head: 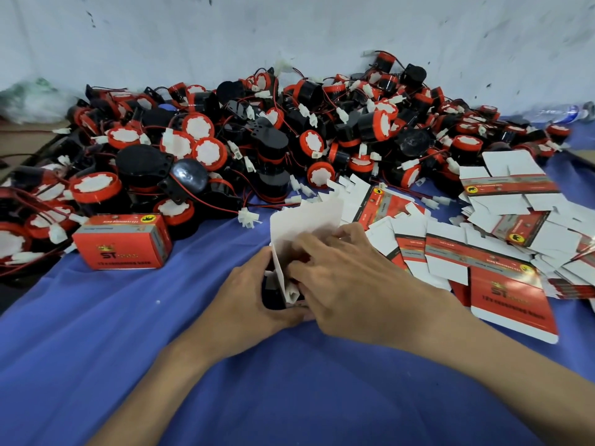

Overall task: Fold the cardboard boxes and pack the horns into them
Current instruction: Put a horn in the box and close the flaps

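In the middle of the blue cloth my left hand [254, 294] grips a partly folded cardboard box [306, 223], its white inner flaps standing up. A black horn [269, 292] shows low inside the box, between my hands. My right hand [347, 272] lies over the box's right side, its fingers curled onto the flaps. A closed red box [124, 241] sits to the left. Behind lies a big pile of black and red horns [257, 133] with red wires and white plugs.
Flat red and white box blanks [502, 252] are spread over the right of the blue cloth [128, 333]. A pale wall [289, 33] closes the back. A plastic bottle [560, 112] lies far right and a crumpled bag [32, 98] far left.
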The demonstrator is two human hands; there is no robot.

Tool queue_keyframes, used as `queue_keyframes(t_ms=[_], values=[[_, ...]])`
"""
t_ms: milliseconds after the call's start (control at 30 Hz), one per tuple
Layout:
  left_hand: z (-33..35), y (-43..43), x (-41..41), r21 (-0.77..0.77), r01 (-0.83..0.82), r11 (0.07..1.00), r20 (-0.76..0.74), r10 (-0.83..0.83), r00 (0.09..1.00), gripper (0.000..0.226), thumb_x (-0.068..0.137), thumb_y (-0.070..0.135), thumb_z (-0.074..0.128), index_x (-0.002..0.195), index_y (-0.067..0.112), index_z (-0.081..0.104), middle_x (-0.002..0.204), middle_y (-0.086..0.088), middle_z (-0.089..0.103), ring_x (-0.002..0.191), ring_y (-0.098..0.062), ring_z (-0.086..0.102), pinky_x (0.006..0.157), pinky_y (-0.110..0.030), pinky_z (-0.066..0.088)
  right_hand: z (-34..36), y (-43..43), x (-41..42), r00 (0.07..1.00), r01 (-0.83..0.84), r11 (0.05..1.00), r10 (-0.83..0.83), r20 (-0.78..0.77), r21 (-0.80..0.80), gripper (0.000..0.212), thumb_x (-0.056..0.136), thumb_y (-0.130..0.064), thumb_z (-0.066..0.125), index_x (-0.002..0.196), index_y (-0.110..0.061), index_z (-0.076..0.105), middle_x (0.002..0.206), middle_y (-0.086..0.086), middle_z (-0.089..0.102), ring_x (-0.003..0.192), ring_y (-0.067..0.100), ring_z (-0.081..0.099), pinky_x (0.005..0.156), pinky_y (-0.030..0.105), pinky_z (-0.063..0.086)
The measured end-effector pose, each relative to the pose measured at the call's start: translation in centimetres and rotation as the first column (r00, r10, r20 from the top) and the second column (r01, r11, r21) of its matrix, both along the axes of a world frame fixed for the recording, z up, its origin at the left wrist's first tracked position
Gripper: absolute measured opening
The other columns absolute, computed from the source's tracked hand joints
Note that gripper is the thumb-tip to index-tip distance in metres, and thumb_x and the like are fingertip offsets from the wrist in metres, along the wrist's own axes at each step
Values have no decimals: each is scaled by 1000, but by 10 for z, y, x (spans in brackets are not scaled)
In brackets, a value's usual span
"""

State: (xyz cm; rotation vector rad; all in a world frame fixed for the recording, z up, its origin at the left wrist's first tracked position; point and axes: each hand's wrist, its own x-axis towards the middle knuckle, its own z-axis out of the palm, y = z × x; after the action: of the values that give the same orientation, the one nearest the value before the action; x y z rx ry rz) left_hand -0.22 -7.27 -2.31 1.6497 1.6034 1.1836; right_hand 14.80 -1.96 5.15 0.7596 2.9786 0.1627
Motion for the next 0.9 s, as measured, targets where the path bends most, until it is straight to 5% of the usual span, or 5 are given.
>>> queue_keyframes(t_ms=[167,267,500,633,900], values=[[-2,0,-3,6,19,1000,-15,-19,1000,64,57,44,73,117,39,52,109,22,65,102,-2,63,86,-28,53,3,1,1,999,-1,999,-1,-52,-46,34,90,-47,35,98,-29,63,108,-8,50,95,15,54,97,38,26],[-1,-1,-3,18,36,999,-34,-35,999,64,62,41,71,121,45,49,115,23,63,107,0,61,88,-26,52,2,1,1,996,-11,998,6,-84,-56,51,89,-59,24,98,-32,66,104,-13,52,97,12,53,97,35,22],[-2,0,-2,7,18,1000,-27,-17,999,57,56,46,69,110,37,54,100,20,67,93,-3,64,75,-18,51,2,6,1,996,-18,997,11,-88,-74,48,96,-55,21,100,-29,61,103,-16,59,102,9,51,93,29,17],[-3,0,-3,34,36,999,-42,-34,999,44,62,36,70,104,32,55,92,13,66,83,-7,64,68,-13,47,-2,-4,4,999,-6,999,7,-49,41,60,94,-55,8,115,-32,60,114,-15,57,111,16,33,96,34,26],[-2,0,-2,59,30,998,-54,-27,998,53,61,42,67,112,41,52,102,25,63,92,-1,63,75,-12,48,-5,-6,0,999,-31,998,32,-12,61,47,102,-46,16,120,-21,51,126,2,48,108,26,43,93,40,32]])
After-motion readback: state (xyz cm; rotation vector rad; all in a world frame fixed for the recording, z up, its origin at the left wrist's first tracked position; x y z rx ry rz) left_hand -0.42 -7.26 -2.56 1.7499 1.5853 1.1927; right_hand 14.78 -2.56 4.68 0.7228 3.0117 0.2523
